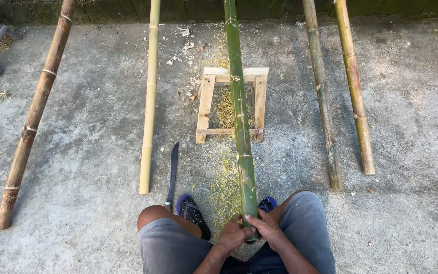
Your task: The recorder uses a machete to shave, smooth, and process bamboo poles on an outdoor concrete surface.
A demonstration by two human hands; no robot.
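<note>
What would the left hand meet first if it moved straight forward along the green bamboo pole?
Probably the wooden stool under the green bamboo pole; before it, the left hand has only pole surface ahead. Depth is unclear.

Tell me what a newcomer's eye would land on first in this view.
First the long green bamboo pole running up the centre, its near end gripped by the left hand and right hand, its middle resting on a small wooden stool. Four drier bamboo poles flank it on the concrete, and a dark long-bladed knife lies left of the feet.
</note>
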